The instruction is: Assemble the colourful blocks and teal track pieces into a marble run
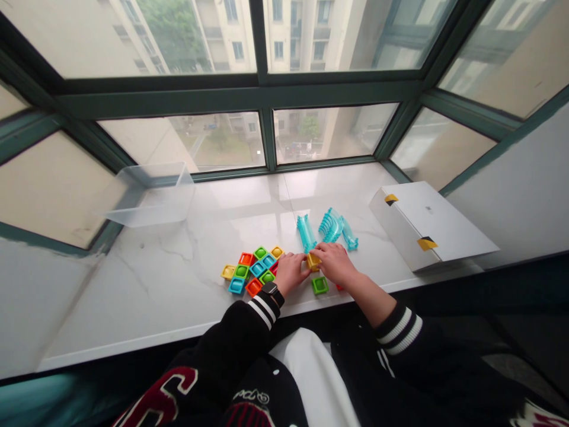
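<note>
Both hands meet at a yellow toy block [313,263] near the front of the white sill. My left hand [292,273], with a watch on its wrist, pinches the block from the left. From the right, my right hand [334,261] closes its fingers on the same block. Just beyond it lies a clear blue track piece [306,232], its near end close to my right fingers. A green block [319,285] sits in front of the hands. Left of my left hand is a cluster of coloured blocks [258,268], partly hidden by that hand. A red piece peeks out under my right wrist.
A curved blue track piece [330,225] and a smaller one [349,234] lie beyond my right hand. A clear plastic bin [155,207] stands at the back left. To the right is a white box [433,222] with yellow-black tape. Window frames border the marble sill [186,284].
</note>
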`<state>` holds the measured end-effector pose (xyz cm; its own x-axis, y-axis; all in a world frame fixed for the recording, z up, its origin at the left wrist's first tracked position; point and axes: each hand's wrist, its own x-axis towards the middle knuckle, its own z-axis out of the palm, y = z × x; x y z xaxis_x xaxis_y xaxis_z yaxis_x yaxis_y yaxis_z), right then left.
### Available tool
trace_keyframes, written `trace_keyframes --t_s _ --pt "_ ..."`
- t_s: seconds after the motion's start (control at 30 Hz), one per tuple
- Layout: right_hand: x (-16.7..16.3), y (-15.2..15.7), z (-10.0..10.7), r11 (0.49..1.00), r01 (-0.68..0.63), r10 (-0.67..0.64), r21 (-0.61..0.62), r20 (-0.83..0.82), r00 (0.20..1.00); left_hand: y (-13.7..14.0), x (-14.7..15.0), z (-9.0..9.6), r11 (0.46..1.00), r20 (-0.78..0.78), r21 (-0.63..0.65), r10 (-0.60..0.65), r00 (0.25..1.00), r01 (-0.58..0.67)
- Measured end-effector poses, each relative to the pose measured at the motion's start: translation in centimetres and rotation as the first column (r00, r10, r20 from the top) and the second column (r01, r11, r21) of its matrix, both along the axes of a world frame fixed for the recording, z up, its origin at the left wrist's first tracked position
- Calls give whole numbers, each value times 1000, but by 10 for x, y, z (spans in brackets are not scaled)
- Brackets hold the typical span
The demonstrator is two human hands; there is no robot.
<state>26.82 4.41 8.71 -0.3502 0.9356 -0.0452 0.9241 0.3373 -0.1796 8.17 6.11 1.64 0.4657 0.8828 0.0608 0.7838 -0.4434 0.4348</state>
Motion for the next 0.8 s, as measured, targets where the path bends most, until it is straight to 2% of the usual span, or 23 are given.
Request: trace_keyframes --t_s 0.8 --pt "3 3 -6 1000 22 -21 10 -48 999 0 0 0 1000 -8 4 6 1000 -6"
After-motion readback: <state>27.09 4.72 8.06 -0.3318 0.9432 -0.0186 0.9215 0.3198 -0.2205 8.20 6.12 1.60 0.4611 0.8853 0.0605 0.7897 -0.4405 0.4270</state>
